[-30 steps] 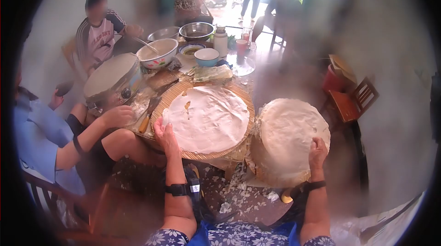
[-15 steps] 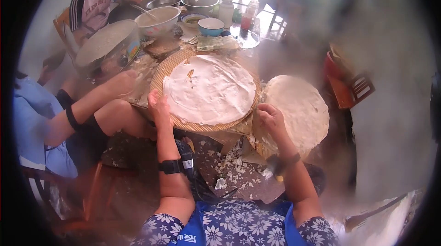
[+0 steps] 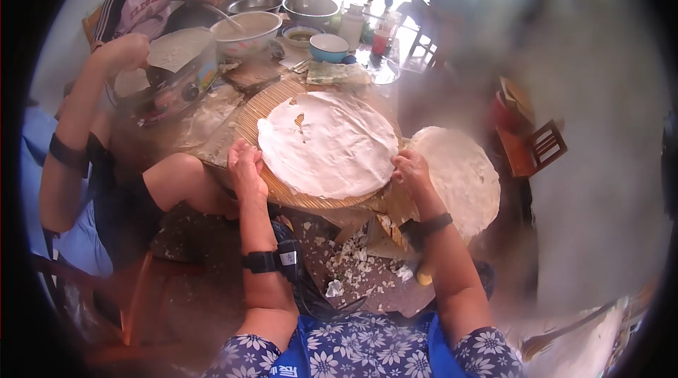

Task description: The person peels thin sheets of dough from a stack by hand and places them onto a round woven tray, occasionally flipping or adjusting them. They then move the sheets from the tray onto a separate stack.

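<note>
A thin, pale round dough sheet (image 3: 328, 145) lies on a round woven bamboo tray (image 3: 251, 113) in front of me, with a small tear near its upper left. My left hand (image 3: 247, 169) rests at the tray's left rim, fingers loosely bent and apart, close to the sheet's edge. At the opposite side, my right hand (image 3: 412, 169) pinches the sheet's right edge between thumb and fingers. Beyond that hand, a second pale round sheet (image 3: 462, 180) lies lower down, partly covered by my wrist.
Steel bowls (image 3: 311, 7), a white basin with a ladle (image 3: 247, 33), a turquoise bowl (image 3: 328, 47) and a red cup (image 3: 380, 42) crowd the table's back. A co-worker's raised hand (image 3: 123, 53) is at left. White scraps (image 3: 360, 258) litter the floor. An orange chair (image 3: 530, 141) stands right.
My right hand has moved up and closed on the dough sheet's right edge. My left fingers have bent inward. The co-worker's arm at left has risen, lifting a pale sheet.
</note>
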`<state>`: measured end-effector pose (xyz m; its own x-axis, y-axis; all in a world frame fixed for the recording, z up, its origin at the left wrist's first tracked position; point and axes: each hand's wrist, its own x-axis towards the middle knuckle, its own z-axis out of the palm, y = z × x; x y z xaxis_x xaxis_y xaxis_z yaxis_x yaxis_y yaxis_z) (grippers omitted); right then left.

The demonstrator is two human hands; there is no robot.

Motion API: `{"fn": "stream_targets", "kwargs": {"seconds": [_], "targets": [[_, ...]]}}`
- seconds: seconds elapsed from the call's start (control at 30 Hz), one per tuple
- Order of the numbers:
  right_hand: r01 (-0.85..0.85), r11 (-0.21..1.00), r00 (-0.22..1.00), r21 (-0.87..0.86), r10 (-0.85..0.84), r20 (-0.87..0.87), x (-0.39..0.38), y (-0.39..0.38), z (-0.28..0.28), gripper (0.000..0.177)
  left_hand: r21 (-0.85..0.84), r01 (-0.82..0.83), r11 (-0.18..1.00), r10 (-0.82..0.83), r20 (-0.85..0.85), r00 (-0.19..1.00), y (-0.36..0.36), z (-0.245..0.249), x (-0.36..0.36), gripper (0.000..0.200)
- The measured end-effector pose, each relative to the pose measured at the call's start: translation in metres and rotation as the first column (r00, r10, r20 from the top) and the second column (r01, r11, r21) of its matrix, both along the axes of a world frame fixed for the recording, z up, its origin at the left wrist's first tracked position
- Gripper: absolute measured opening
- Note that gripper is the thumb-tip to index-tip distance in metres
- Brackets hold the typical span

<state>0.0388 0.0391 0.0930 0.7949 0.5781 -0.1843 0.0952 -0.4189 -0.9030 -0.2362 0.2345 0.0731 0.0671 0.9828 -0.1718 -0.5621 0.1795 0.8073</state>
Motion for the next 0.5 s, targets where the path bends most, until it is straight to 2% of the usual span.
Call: {"fn": "stream_targets", "kwargs": {"seconds": [0.1,0.17,0.3,0.33,0.43,0.5], "targets": [[-0.007,0.999,0.998,0.05,0.01,-0.061,0.007,-0.002,-0.002,0.029,-0.081,0.062,0.995,-0.04,0.245,0.969,0.001,-0.005,0.007,0.04],[-0.022,0.995,0.993,0.1,0.034,-0.117,0.009,-0.008,-0.002,0.031,-0.041,0.137,0.99,-0.124,0.222,0.967,-0.004,-0.007,0.015,0.038],[0.045,0.997,0.999,0.058,-0.044,-0.014,0.006,-0.011,-0.009,0.035,-0.028,0.306,0.952,-0.302,0.112,0.947,-0.023,-0.002,0.031,0.033],[0.044,0.998,0.999,0.041,-0.044,0.0,0.007,-0.011,-0.013,0.036,-0.035,0.401,0.915,-0.392,0.146,0.908,-0.025,0.001,0.032,0.035],[0.016,0.998,0.999,0.061,-0.013,-0.051,0.007,-0.014,-0.016,0.039,-0.003,0.483,0.876,-0.435,0.426,0.793,-0.029,0.005,0.035,0.036],[0.016,0.996,0.992,0.091,-0.005,-0.123,0.007,-0.017,-0.015,0.041,-0.03,0.535,0.845,-0.457,0.48,0.749,-0.03,0.007,0.033,0.036]]}}
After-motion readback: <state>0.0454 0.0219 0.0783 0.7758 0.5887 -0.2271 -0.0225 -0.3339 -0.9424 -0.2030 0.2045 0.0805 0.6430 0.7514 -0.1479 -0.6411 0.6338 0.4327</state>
